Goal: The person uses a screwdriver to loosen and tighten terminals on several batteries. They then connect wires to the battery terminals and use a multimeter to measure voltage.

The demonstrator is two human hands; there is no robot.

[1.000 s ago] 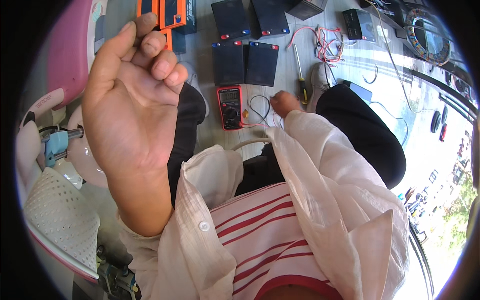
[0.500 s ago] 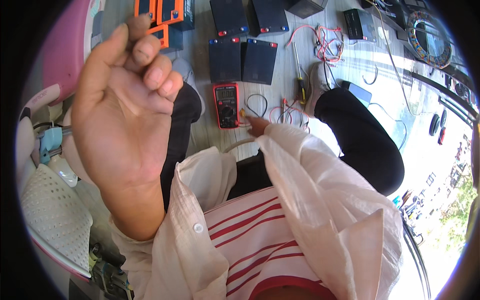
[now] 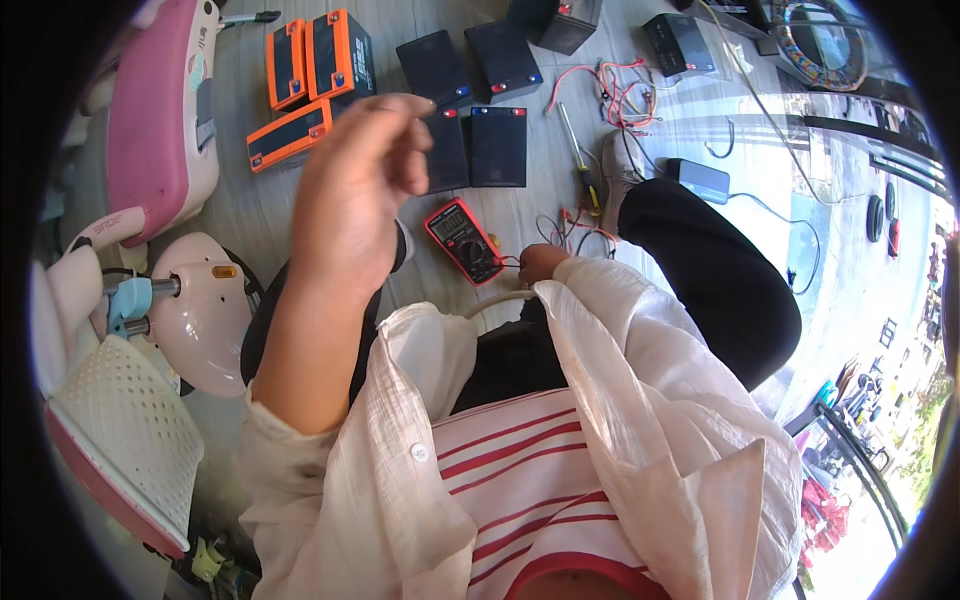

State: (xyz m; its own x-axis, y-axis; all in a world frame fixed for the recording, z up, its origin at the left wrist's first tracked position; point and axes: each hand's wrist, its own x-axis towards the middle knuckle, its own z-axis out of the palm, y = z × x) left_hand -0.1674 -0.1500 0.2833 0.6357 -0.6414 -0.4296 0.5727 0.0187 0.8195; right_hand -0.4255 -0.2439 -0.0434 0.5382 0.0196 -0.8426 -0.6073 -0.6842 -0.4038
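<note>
My left hand [image 3: 355, 190] is raised over the batteries, blurred, with fingers loosely bent and nothing visible in them. My right hand [image 3: 542, 260] is low beside the red-cased multimeter [image 3: 462, 242], fingers curled at its test leads [image 3: 510, 258]; whatever they grip is hidden. Just beyond are black batteries with red and blue terminals [image 3: 497, 147], partly behind my left hand, and orange-trimmed batteries [image 3: 338, 52] at the upper left. A yellow-handled screwdriver [image 3: 588, 195] lies by my right shoe.
Red and black leads [image 3: 625, 95], a small black box [image 3: 677, 45] and a grey adapter [image 3: 697, 181] lie to the right, beside glass. A pink and white scooter [image 3: 150, 120] borders the left. My bent legs [image 3: 720, 280] frame the work area.
My left hand has turned from palm-up and moved right and forward, toward the batteries. The multimeter appears more tilted. My right hand shifted left, then back slightly. The view has shifted.
</note>
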